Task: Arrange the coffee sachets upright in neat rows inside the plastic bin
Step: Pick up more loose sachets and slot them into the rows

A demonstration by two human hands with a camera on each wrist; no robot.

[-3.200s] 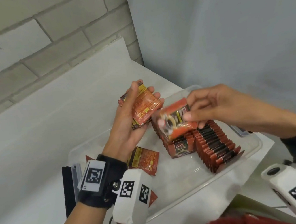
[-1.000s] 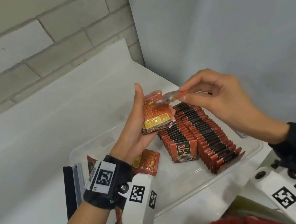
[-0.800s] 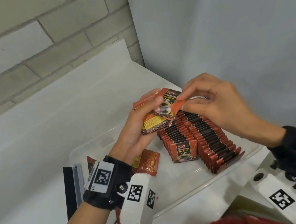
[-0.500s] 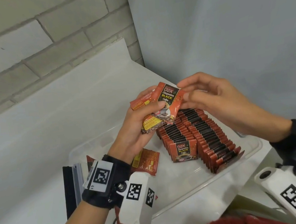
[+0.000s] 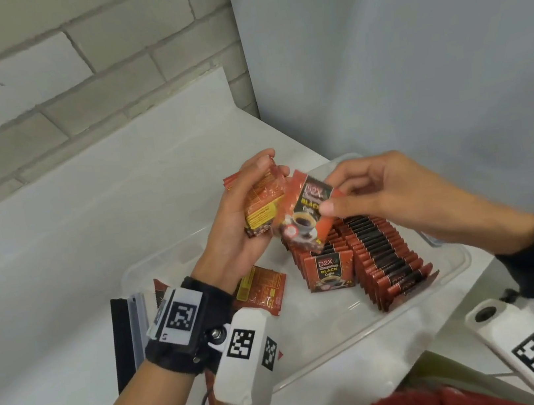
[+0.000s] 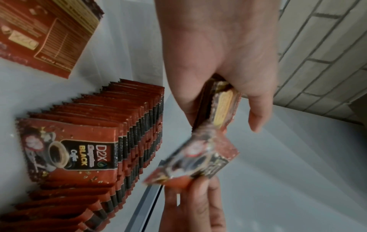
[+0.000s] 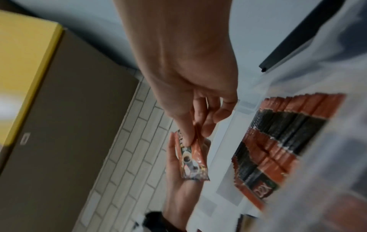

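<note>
My left hand [image 5: 244, 219] grips a small stack of red coffee sachets [image 5: 263, 208] above the clear plastic bin [image 5: 347, 332]. My right hand [image 5: 354, 196] pinches one sachet [image 5: 305, 215] by its top edge, face up, just right of that stack; the pinched sachet [image 6: 194, 158] shows blurred in the left wrist view and edge-on [image 7: 190, 160] in the right wrist view. Two rows of sachets [image 5: 371, 259] stand upright in the bin's right half, a front one [image 5: 329, 271] facing me. Loose sachets [image 5: 261, 290] lie flat in the bin under my left wrist.
The bin sits on a white counter [image 5: 60, 268] in a corner, brick wall [image 5: 66, 76] behind, grey wall [image 5: 410, 59] to the right. A black and clear strip [image 5: 129, 330] lies left of the bin. The bin's middle floor [image 5: 311, 320] is bare.
My right hand has pulled one sachet off the stack in my left hand, turned it face up and drawn it down and right toward the rows.
</note>
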